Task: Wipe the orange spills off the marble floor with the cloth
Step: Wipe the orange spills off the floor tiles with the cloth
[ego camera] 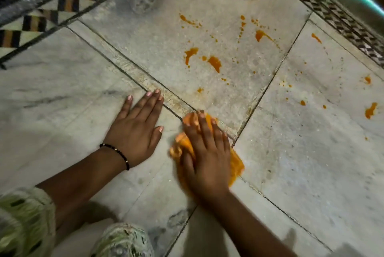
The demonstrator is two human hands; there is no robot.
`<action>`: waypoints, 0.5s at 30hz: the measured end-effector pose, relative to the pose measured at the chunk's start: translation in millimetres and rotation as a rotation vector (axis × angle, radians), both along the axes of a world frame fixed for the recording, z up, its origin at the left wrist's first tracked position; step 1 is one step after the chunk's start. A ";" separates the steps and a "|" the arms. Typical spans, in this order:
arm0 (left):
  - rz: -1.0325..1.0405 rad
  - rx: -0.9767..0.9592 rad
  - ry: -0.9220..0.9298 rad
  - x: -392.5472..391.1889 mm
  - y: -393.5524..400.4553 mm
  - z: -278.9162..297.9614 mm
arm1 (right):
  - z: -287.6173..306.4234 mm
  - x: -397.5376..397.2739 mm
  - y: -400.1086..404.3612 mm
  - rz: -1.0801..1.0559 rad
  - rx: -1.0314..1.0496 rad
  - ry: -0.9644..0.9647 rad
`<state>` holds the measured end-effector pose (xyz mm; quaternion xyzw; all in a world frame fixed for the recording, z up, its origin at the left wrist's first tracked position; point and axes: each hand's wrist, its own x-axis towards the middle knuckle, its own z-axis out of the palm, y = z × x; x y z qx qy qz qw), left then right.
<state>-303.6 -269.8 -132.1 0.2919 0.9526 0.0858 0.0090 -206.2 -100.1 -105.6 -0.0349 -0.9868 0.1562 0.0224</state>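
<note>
1. Cloth (235,165), orange and crumpled, lies on the marble floor (311,163) under the right hand (205,152), whose straight fingers press it flat; motion blurs both.
2. Left hand (135,130) rests flat on grey-veined slabs just beside the cloth, fingers straight and close together, a dark beaded bracelet (115,155) at the wrist.
3. Orange spills (214,62) dot the dusty slabs farther ahead, well apart from the cloth.
4. Checkered inlay border (68,5) runs along the far edge.

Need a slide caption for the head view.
Right hand presses crumpled orange cloth on white marble floor; orange spills remain ahead.
</note>
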 end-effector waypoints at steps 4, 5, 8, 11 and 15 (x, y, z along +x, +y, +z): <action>-0.011 -0.025 -0.005 -0.4 -1.4 0.3 | 0.6 -76.9 37.9 0.126 0.055 -0.042; -0.010 -0.028 -0.009 -0.1 -1.3 0.5 | 0.8 -88.0 48.0 0.074 0.047 -0.037; -0.001 -0.019 -0.009 -0.3 -1.7 2.1 | 1.1 -77.0 56.2 -0.104 -0.009 -0.002; 0.003 -0.015 -0.018 0.4 -0.8 2.9 | 2.1 -7.7 26.1 -0.063 -0.033 -0.024; 0.012 -0.021 -0.010 1.5 0.8 2.1 | -1.4 10.0 10.5 0.120 0.009 -0.011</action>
